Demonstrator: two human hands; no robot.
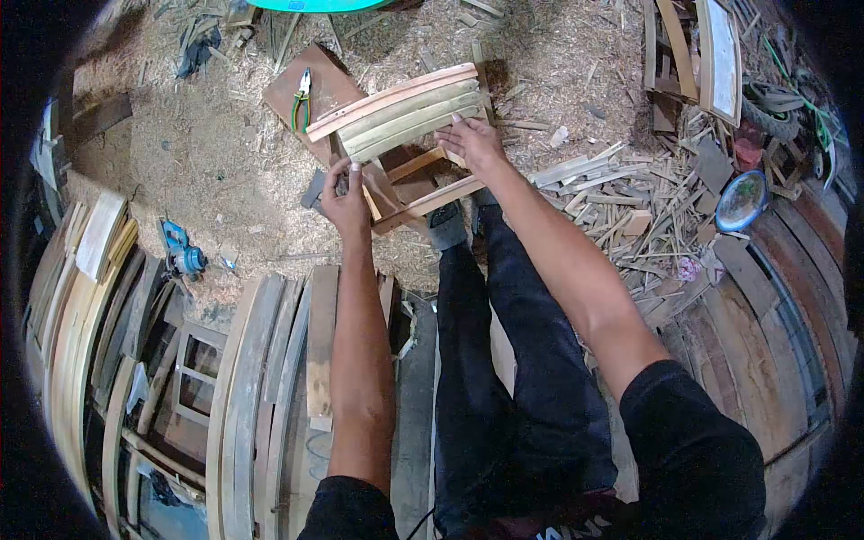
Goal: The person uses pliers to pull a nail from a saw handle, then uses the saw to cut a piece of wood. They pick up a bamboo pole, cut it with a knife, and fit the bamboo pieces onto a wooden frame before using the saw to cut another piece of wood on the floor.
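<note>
You seem to be steadying the small wooden frame with curved pale slats (409, 112) on the sawdust floor (207, 171): left hand (346, 202) clamped on its near corner, right hand (472, 144) gripping the slats' edge. Any next move calls for that firm hold.

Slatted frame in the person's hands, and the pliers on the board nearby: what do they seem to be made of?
The slatted frame looks like bare, unfinished wood: matt pale and reddish slats, no paint or gloss. The pliers seem to be dull grey metal at the head, with green handles, probably plastic-coated.
</note>
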